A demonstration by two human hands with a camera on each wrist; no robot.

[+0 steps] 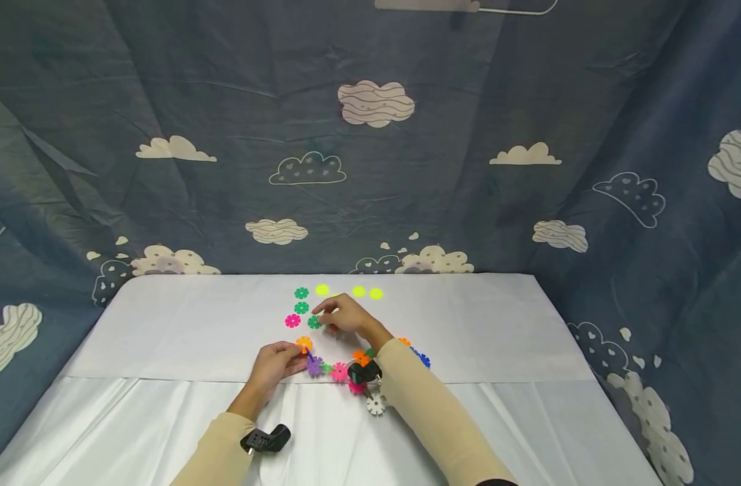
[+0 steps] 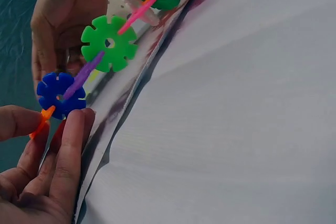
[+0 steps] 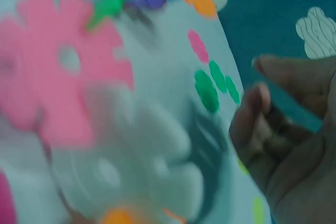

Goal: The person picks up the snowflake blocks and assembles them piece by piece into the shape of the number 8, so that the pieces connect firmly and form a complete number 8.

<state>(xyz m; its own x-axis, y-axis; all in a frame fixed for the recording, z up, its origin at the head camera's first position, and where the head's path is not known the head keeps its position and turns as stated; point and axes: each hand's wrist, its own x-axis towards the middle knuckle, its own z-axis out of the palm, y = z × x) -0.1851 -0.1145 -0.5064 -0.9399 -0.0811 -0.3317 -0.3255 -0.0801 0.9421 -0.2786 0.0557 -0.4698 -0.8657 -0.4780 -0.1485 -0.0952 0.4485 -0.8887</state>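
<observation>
My left hand point(image 1: 275, 364) pinches an orange notched disc point(image 2: 43, 121) at the left end of a chain of interlocking plastic discs. Slotted into that orange piece is a blue disc point(image 2: 50, 90), followed by purple and light green ones. Farther along the chain are a pink disc point(image 1: 339, 372) and a white disc point(image 1: 376, 404); my right forearm covers part of it. Beyond the chain, my right hand point(image 1: 346, 317) reaches over the table beside a loose green disc point(image 1: 314, 322). Its thumb and fingers are apart with nothing between them in the right wrist view.
More loose discs lie on the white table point(image 1: 194, 324): a pink one point(image 1: 293, 320), two green ones and several yellow ones point(image 1: 376, 293) near the back edge. A dark cloud-patterned curtain point(image 1: 407, 202) hangs behind and at both sides.
</observation>
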